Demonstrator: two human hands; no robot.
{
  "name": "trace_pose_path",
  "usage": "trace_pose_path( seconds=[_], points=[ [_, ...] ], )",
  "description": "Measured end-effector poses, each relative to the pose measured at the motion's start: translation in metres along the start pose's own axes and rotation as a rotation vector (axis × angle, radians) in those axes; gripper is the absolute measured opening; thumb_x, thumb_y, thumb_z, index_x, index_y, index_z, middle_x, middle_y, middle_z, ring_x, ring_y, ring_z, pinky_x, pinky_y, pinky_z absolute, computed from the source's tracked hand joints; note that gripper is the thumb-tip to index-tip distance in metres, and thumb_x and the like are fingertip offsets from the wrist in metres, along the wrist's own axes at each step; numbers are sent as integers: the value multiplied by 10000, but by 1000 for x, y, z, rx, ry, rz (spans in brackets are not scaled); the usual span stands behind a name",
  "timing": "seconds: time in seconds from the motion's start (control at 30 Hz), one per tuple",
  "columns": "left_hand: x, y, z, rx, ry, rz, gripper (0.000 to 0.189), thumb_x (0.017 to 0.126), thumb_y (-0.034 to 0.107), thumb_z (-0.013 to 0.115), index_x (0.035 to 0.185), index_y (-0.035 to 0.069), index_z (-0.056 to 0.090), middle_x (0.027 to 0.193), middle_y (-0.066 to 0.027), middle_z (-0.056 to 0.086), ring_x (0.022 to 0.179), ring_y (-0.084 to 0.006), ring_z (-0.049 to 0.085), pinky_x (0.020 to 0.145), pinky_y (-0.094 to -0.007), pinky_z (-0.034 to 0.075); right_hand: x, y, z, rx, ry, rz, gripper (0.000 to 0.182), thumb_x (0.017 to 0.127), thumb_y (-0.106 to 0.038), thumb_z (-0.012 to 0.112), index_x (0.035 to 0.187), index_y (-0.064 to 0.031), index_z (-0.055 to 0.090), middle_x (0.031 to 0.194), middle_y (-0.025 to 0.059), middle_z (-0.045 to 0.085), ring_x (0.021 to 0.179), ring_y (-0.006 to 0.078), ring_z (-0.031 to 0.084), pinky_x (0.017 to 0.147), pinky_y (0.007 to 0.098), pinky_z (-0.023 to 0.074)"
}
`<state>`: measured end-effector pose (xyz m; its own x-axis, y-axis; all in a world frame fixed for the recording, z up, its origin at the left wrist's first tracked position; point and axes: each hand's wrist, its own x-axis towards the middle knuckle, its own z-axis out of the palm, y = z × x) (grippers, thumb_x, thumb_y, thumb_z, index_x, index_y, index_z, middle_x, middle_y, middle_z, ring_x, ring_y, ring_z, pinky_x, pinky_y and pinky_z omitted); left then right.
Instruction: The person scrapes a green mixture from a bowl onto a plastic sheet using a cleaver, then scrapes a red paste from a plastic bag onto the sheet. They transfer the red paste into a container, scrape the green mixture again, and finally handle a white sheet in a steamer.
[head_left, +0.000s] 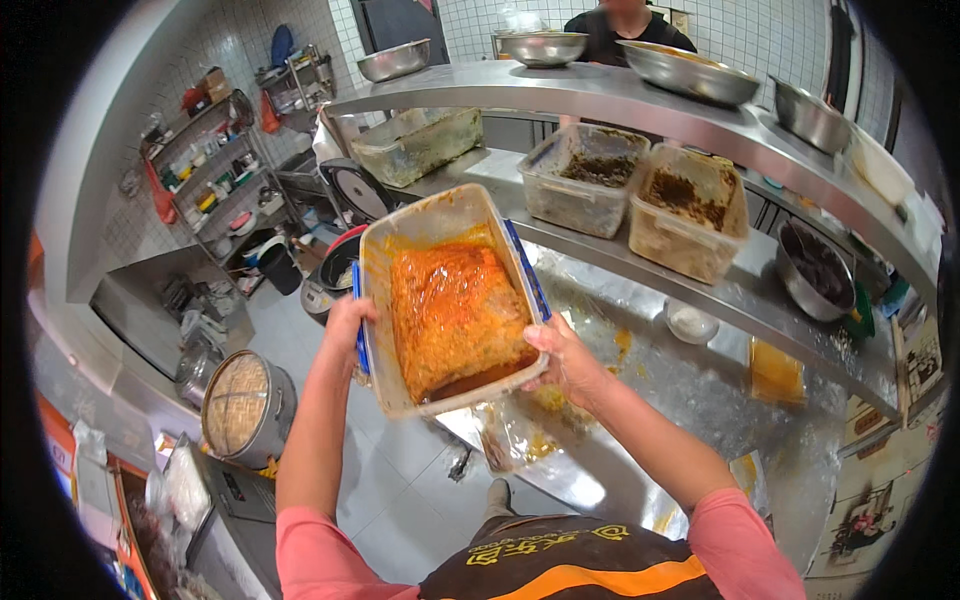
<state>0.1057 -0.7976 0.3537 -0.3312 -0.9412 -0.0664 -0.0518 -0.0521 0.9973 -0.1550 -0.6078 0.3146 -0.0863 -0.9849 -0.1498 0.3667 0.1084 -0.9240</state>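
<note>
A clear plastic food box (379, 300) with blue side clips is held up in front of me, tilted so its inside shows. Orange-red sauce lies over a pale minced mixture (457, 322) in it. My left hand (349, 322) grips the box's left wall by a blue clip. On the lower right corner, my right hand (566, 356) has its thumb over the rim and its fingers beneath. Under and to the right of the box stretches a steel worktable (720, 420), stained with orange oil, with an oily clear plastic sheet (510, 442) near its edge.
A steel shelf (577, 247) ahead bears several used plastic tubs (585, 202) and a metal bowl (814, 277) of dark paste. More metal bowls (690, 75) stand on the upper shelf (495, 82); a person (630, 30) is behind it. At left are an open rice cooker (319, 292) and a bamboo-lidded steamer (251, 412).
</note>
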Motion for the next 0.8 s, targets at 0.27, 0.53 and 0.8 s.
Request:
trace_pose_path(
  seconds=[0.27,0.53,0.8],
  points=[
    [206,47,-3,82,-155,-51,109,665,158,586,666,50,572,613,-45,554,502,-177,511,494,-300,412,131,-39,35,79,186,-40,741,781,-560,524,1342,-132,295,1315,159,437,1051,358,542,704,488,495],
    [260,32,-5,-371,-337,82,347,806,275,588,1046,26,559,949,-72,601,807,-172,569,702,-307,471,193,-61,56,209,492,-149,514,811,-522,528,1152,-145,462,1035,103,585,839,235,615,533,390,483],
    [236,-14,31,-29,-210,565,931,727,217,778,1437,57,198,1359,-168,380,1195,-255,451,932,-360,435,248,-63,44,328,528,-174,818,754,-626,584,1375,-191,277,1281,251,347,1121,406,441,766,568,455]
  ],
)
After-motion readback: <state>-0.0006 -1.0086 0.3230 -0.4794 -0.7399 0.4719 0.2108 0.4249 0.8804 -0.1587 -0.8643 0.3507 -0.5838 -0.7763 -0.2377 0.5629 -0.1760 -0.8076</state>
